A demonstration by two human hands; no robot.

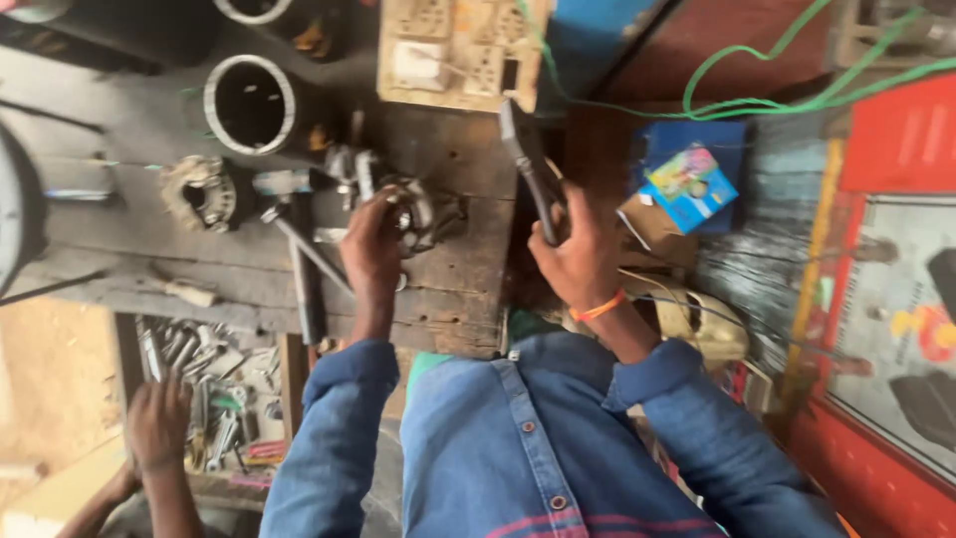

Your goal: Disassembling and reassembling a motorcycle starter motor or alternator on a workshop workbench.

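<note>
Gripping pliers (525, 169) in right hand (578, 254), left hand (373, 244) closed on metal part (416, 211), wooden bench (448, 289)

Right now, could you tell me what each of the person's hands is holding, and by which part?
The right hand grips pliers by the handles. The left hand holds a small metal part on the workbench; where exactly is blurred.

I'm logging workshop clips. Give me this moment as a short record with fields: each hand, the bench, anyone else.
left hand: grips a small grey metal part on the bench
right hand: holds dark-handled pliers, tips pointing away
bench: worn wooden workbench with a round metal motor housing
other person: a hand over a drawer of tools
</note>
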